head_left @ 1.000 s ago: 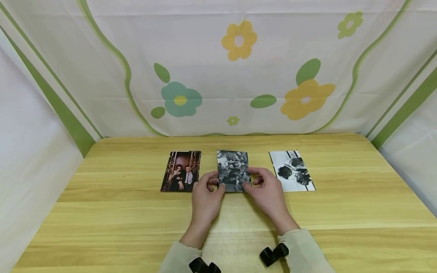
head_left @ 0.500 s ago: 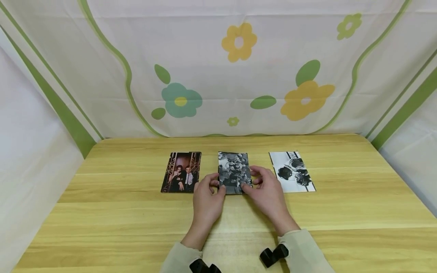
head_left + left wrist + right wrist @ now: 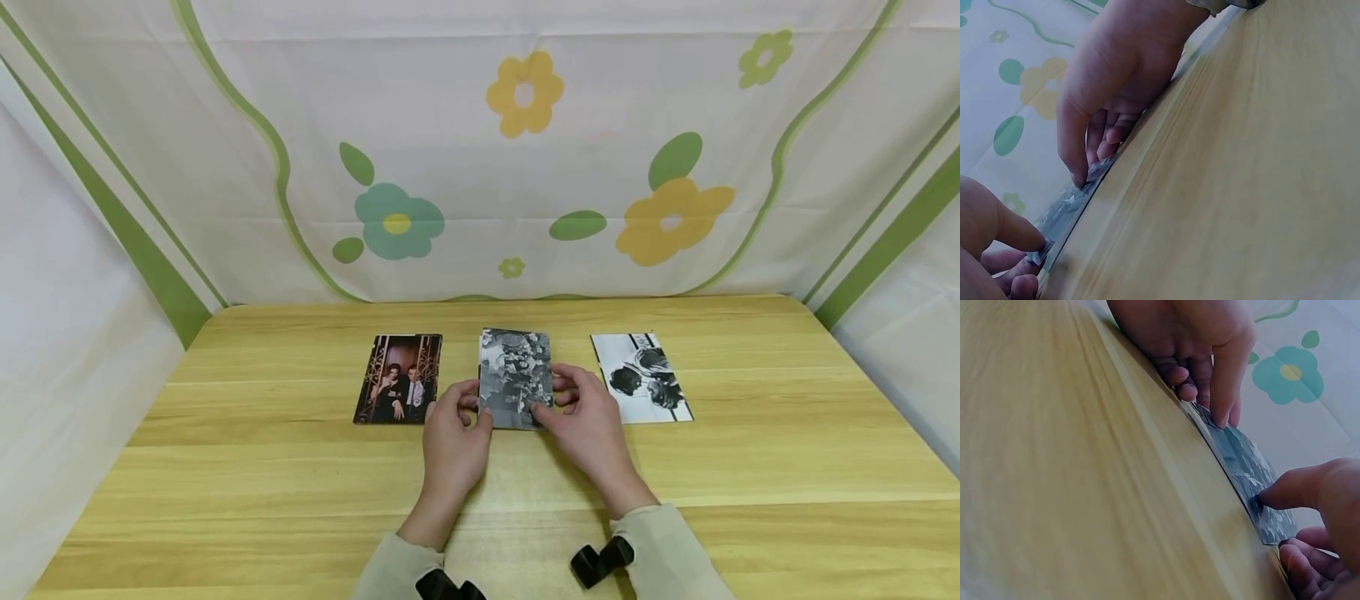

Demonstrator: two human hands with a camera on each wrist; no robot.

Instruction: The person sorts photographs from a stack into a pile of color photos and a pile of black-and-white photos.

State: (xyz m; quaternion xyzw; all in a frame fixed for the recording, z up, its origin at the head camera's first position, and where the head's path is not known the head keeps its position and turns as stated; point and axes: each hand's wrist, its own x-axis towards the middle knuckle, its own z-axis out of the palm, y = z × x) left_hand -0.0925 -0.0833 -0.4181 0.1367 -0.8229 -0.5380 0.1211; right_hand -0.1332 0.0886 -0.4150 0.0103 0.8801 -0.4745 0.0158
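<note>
Between my two hands is a black-and-white photo card (image 3: 516,371) with a crowded print, at the middle of the row in the head view. My left hand (image 3: 453,437) pinches its lower left corner, thumb on top and fingers curled at the edge. On the opposite side my right hand (image 3: 588,421) grips the card, its thumb pressing on the lower right part. In the right wrist view the photo card (image 3: 1241,462) lies low over the table, both thumbs on its face. Whether more cards lie beneath it, I cannot tell.
Left of my hands lies a dark colour photo card (image 3: 405,379) of two people. A white card with black figures (image 3: 645,379) lies to the right. The wooden table (image 3: 262,467) ends at a flower-printed cloth (image 3: 465,125) at the back.
The middle card's top edge has shifted slightly away and to the right, and its face looks lighter. My hands stay almost where they were; the two side cards have not moved.
</note>
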